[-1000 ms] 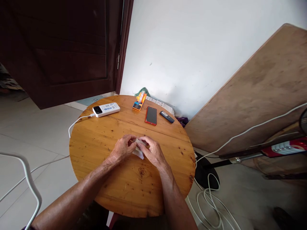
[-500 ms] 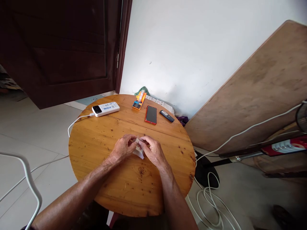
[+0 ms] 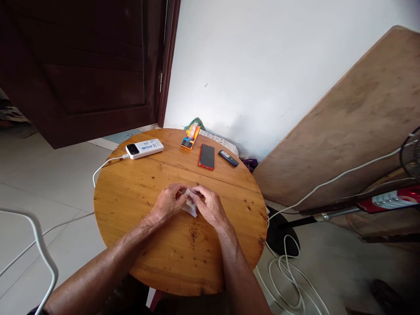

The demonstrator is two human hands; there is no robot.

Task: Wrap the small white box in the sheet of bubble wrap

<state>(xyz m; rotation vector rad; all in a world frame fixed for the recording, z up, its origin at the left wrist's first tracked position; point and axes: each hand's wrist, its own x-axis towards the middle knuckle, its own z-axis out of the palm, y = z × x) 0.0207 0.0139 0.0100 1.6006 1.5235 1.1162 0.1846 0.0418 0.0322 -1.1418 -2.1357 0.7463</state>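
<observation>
Above the middle of the round wooden table [image 3: 131, 183], my two hands meet at a small, clear plastic packet [image 3: 190, 209]. My left hand [image 3: 169, 201] pinches its upper left part between thumb and fingers. From the other side, my right hand [image 3: 207, 204] pinches the upper right part. The packet's lower end, whitish and see-through, shows below the fingertips. Its top is mostly covered by the fingers, and what it contains I cannot make out.
Along the table's far side lie a white power bank [image 3: 145, 148] with a cable, an orange tape dispenser [image 3: 190, 136], a red-edged phone [image 3: 206, 157] and a dark handheld device [image 3: 228, 158]. A fan stand's black base [image 3: 282, 234] and coiled white cable [image 3: 288, 280] are on the floor at right.
Both hands stay at the packet with almost the same grip. The packet's lower end has shifted very slightly.
</observation>
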